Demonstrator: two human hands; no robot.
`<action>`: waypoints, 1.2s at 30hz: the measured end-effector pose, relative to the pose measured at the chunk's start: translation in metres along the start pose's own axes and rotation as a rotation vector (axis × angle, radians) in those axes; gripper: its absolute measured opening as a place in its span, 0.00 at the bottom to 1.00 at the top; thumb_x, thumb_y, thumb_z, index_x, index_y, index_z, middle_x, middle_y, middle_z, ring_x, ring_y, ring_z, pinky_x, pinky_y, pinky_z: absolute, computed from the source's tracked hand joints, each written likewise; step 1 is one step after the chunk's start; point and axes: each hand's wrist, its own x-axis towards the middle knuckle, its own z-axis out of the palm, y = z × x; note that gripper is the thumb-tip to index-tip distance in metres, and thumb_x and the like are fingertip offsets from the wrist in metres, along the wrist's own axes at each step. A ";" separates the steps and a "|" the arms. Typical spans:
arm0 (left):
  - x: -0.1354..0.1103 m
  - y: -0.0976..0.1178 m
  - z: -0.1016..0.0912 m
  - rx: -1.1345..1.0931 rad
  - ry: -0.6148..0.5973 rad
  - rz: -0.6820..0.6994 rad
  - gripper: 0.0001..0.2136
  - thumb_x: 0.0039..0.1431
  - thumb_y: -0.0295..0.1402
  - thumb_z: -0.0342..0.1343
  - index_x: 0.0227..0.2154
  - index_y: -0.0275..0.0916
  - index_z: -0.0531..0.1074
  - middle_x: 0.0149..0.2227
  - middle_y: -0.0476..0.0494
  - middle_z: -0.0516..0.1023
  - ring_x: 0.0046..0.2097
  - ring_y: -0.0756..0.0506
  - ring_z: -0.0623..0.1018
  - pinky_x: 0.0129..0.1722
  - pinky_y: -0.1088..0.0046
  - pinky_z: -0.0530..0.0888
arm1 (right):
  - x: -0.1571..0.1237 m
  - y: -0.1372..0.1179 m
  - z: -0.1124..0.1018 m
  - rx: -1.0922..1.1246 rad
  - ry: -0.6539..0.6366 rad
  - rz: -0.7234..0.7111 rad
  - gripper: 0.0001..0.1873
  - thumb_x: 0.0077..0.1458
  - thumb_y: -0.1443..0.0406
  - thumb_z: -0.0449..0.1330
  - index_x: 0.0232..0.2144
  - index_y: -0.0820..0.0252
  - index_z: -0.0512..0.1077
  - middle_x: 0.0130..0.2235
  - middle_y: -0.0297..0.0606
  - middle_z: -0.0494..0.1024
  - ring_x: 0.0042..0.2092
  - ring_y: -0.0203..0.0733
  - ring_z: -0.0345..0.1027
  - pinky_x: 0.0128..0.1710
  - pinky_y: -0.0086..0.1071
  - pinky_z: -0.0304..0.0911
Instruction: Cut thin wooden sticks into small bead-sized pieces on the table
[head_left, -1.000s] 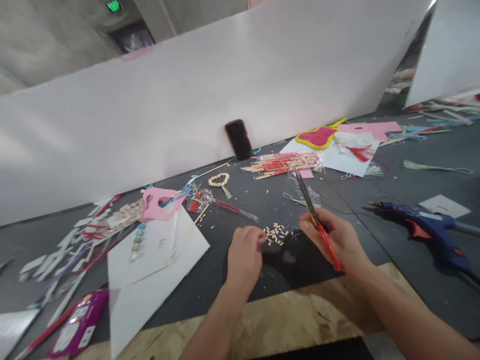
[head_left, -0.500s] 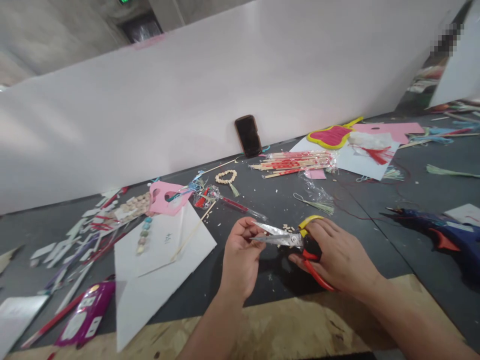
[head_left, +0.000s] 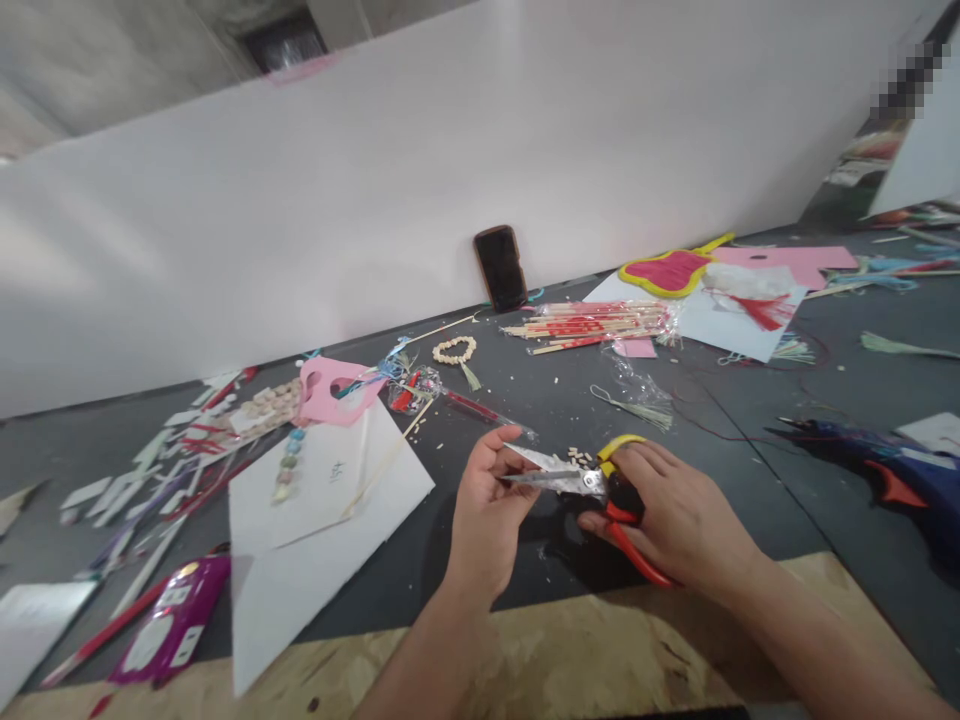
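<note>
My right hand (head_left: 686, 510) grips a pair of scissors (head_left: 559, 478) by its yellow and red handles. The blades are parted and point left, toward my left hand (head_left: 491, 510). My left fingers are curled in a pinch at the blade tips; whatever they hold is too small or hidden to make out. Small pale cut bits (head_left: 579, 457) lie on the dark table just behind the scissors. A clear strip with a red stick (head_left: 480, 408) reaches toward my left fingertips from behind.
White sheets (head_left: 300, 580) lie left, with a bead string (head_left: 289, 465) on top. Farther back are a beaded ring (head_left: 454, 350), wrapped sticks (head_left: 592, 325) and a phone (head_left: 500, 268) leaning on the white partition (head_left: 337, 200). A blue glue gun (head_left: 877, 460) lies right, a purple packet (head_left: 172, 620) front left.
My left fingers have shifted slightly and opened a little at the blade tips. The scissors stay parted in my right hand. The camera view has moved slightly.
</note>
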 end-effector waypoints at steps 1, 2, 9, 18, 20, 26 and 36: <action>0.000 0.000 0.000 -0.005 0.003 -0.001 0.21 0.48 0.20 0.60 0.45 0.41 0.68 0.28 0.54 0.72 0.32 0.53 0.72 0.33 0.80 0.67 | 0.000 0.000 0.000 0.004 -0.008 0.004 0.17 0.50 0.54 0.59 0.37 0.58 0.63 0.38 0.44 0.74 0.42 0.51 0.69 0.38 0.39 0.66; 0.000 0.000 0.001 -0.012 0.005 -0.003 0.21 0.48 0.20 0.61 0.45 0.41 0.68 0.28 0.54 0.72 0.31 0.53 0.72 0.33 0.80 0.67 | 0.000 0.000 -0.001 0.006 -0.015 0.008 0.17 0.50 0.54 0.59 0.37 0.58 0.63 0.38 0.44 0.74 0.42 0.51 0.69 0.38 0.39 0.66; 0.000 -0.002 0.001 -0.023 0.034 0.001 0.20 0.46 0.20 0.61 0.44 0.41 0.68 0.27 0.54 0.72 0.31 0.53 0.73 0.33 0.81 0.67 | 0.001 -0.003 -0.002 -0.032 -0.005 0.014 0.17 0.51 0.53 0.59 0.37 0.60 0.65 0.38 0.45 0.75 0.42 0.52 0.69 0.38 0.40 0.66; 0.000 -0.004 0.003 -0.035 0.084 0.027 0.20 0.44 0.21 0.63 0.41 0.39 0.66 0.26 0.54 0.74 0.28 0.54 0.72 0.31 0.81 0.67 | -0.003 -0.004 -0.001 -0.065 0.018 -0.010 0.13 0.53 0.54 0.57 0.31 0.58 0.65 0.33 0.42 0.75 0.37 0.48 0.71 0.34 0.36 0.64; 0.000 -0.006 0.002 -0.037 0.087 0.042 0.19 0.45 0.23 0.64 0.40 0.39 0.66 0.26 0.54 0.74 0.29 0.54 0.73 0.31 0.80 0.68 | -0.005 -0.003 -0.001 -0.075 0.026 -0.014 0.12 0.53 0.55 0.58 0.30 0.57 0.64 0.31 0.40 0.75 0.35 0.47 0.71 0.32 0.35 0.62; 0.000 -0.010 -0.002 -0.010 0.055 0.065 0.18 0.48 0.27 0.64 0.40 0.40 0.65 0.29 0.53 0.74 0.31 0.53 0.73 0.34 0.79 0.68 | -0.008 0.004 0.003 -0.092 0.020 0.013 0.07 0.52 0.60 0.58 0.27 0.55 0.65 0.27 0.36 0.77 0.30 0.43 0.71 0.25 0.31 0.55; 0.005 -0.018 -0.005 1.089 -0.081 0.251 0.09 0.51 0.23 0.56 0.34 0.42 0.73 0.33 0.47 0.76 0.37 0.45 0.72 0.38 0.69 0.68 | 0.003 0.012 -0.006 0.191 0.051 0.367 0.24 0.53 0.43 0.50 0.20 0.53 0.54 0.15 0.27 0.61 0.17 0.33 0.51 0.19 0.28 0.48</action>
